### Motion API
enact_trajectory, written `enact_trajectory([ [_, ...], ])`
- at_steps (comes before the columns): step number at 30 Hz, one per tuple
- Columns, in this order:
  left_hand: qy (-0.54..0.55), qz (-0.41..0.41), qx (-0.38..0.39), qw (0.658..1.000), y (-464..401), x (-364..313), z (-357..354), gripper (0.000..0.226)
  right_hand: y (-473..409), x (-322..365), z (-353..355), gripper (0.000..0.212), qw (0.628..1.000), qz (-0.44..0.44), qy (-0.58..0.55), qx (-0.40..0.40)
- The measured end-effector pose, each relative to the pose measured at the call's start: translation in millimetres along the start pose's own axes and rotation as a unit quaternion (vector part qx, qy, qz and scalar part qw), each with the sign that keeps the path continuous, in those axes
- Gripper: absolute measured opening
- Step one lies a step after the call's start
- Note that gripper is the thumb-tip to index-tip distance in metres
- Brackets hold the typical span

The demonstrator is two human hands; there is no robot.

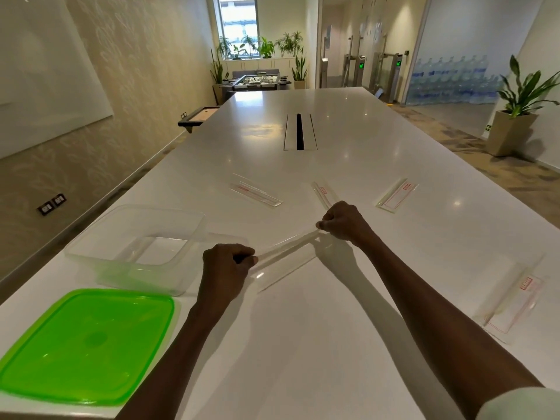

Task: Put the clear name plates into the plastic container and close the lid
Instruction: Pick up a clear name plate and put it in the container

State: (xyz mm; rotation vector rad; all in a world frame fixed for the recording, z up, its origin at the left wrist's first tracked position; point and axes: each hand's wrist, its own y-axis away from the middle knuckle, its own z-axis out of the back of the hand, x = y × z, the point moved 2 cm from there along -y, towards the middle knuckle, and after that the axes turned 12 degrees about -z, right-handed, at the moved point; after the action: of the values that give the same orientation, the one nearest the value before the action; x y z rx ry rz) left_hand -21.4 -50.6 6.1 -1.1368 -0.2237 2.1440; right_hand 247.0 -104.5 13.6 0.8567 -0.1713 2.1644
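The room is bright, with daylight from a window (238, 24) far ahead of the hands (225, 269). The glossy white desk (378, 165) shows small glare spots and pale reflections. Soft arm shadows lie below the hands. The wide lens bends the edges, and the far right looks slightly blurred.

Long white table (348, 165), potted plants (521, 95), bright far window (238, 16).
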Motion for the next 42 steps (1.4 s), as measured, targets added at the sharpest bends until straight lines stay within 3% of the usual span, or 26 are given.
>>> enact_trajectory([
  [2, 0.021, 0.004, 0.013, 1.000, 5, -8, -3, 0.021, -5, 8, -1, 0.040, 1.000, 0.005, -0.010, 0.000],
  [4, 0.042, 0.011, 0.022, 0.999, 12, -16, -10, 0.020, -11, 15, -4, 0.032, 1.000, 0.012, -0.023, 0.005],
  [13, 0.119, 0.041, -0.010, 0.992, 41, -42, -44, 0.015, -20, 37, -33, 0.033, 0.998, 0.059, -0.022, 0.027],
  [24, 0.109, 0.025, -0.009, 0.994, 39, -41, -58, 0.015, -18, 43, -47, 0.024, 0.996, 0.080, -0.006, 0.043],
  [31, 0.095, 0.044, -0.054, 0.993, -25, -10, -44, 0.013, 30, 34, -37, 0.051, 0.994, 0.009, 0.107, -0.011],
  [38, 0.000, -0.010, 0.076, 0.997, -79, 5, -65, 0.040, 67, 28, -56, 0.047, 0.990, 0.002, 0.142, 0.024],
  [42, -0.014, -0.019, 0.101, 0.995, -85, 13, -69, 0.040, 71, 19, -54, 0.054, 0.991, 0.013, 0.133, 0.025],
])
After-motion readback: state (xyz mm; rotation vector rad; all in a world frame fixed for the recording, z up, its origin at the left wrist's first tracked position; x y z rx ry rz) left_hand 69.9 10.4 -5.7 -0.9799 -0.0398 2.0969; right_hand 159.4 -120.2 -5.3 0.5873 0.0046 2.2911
